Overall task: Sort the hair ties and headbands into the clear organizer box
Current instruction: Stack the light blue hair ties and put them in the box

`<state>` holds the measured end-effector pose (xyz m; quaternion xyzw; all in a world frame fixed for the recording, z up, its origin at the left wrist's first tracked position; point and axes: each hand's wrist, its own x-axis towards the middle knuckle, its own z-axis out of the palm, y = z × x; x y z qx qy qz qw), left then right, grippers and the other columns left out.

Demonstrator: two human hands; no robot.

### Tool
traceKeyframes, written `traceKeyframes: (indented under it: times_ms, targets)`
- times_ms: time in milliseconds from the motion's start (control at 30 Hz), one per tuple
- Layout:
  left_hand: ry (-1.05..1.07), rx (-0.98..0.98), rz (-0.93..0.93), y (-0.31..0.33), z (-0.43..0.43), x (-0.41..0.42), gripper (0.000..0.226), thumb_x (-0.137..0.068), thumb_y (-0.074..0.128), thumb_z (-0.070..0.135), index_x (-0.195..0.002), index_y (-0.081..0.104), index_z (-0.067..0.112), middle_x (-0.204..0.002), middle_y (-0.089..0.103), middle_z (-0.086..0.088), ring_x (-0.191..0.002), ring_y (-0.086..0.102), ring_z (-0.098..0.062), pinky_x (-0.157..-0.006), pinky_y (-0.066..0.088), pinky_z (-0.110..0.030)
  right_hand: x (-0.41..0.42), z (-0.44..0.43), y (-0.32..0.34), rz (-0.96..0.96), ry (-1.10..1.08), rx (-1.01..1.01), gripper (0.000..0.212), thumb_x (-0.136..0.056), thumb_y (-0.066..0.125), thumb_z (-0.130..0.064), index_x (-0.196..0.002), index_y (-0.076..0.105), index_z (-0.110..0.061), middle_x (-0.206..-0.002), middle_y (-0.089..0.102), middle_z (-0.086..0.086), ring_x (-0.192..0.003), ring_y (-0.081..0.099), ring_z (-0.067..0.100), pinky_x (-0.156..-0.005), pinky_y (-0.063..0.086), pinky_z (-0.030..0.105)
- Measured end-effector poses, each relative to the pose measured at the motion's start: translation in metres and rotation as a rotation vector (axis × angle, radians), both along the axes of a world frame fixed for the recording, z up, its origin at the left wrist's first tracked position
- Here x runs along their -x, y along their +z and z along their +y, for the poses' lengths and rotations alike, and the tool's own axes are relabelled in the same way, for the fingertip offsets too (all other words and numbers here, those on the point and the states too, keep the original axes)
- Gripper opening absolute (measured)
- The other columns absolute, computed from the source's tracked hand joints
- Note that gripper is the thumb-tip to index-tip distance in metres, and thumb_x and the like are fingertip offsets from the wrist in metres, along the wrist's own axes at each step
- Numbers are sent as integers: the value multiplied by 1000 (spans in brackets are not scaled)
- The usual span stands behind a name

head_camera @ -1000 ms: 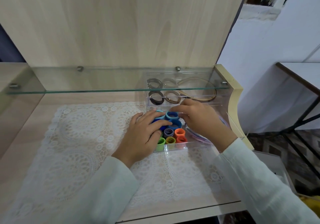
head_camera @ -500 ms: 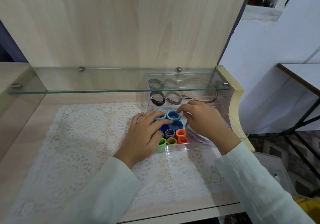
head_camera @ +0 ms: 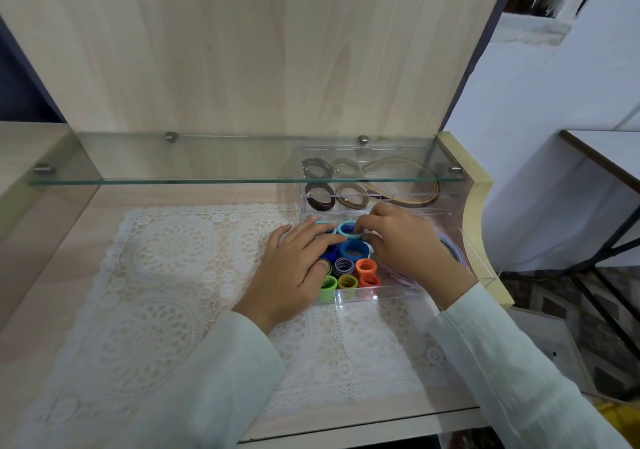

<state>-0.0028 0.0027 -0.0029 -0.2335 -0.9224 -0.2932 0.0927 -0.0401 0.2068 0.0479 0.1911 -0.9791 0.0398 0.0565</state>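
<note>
Pinching the light blue hair tie (head_camera: pixel 347 231) with your right hand (head_camera: pixel 405 244), you set it by the dark blue ties (head_camera: pixel 353 250), probably so colors match; your left hand (head_camera: pixel 291 275) lies flat, steadying them.

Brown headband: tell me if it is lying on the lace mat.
No, the brown headband lies inside the box, in its back compartment.
</note>
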Motion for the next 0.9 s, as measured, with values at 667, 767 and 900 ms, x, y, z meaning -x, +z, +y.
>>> traceKeyframes:
  times_ms: [667, 767, 900]
  targets:
    - [12, -28, 31, 0, 0, 0, 57, -86, 23, 36, -134, 53, 32, -144, 45, 15, -145, 23, -6, -118, 9, -37, -14, 0, 13, -77, -235, 133, 29, -83, 52, -6, -105, 51, -25, -105, 64, -8, -87, 53, 15, -69, 47, 32]
    - [23, -46, 40, 0, 0, -1, 56, -85, 24, 34, -132, 54, 31, -143, 47, 15, -144, 25, -6, -118, 10, -36, -15, -6, 11, -131, -276, 136, 26, -82, 53, -6, -100, 47, -23, -99, 65, -5, -86, 58, 19, -75, 54, 40]
    - [24, -31, 38, -1, 0, -1, 57, -86, 23, 35, -134, 53, 32, -144, 46, 16, -145, 23, -4, -118, 6, -33, -11, -13, 7, -155, -278, 157, 22, -82, 51, -9, -97, 45, -23, -98, 66, 0, -83, 59, 23, -72, 54, 42]
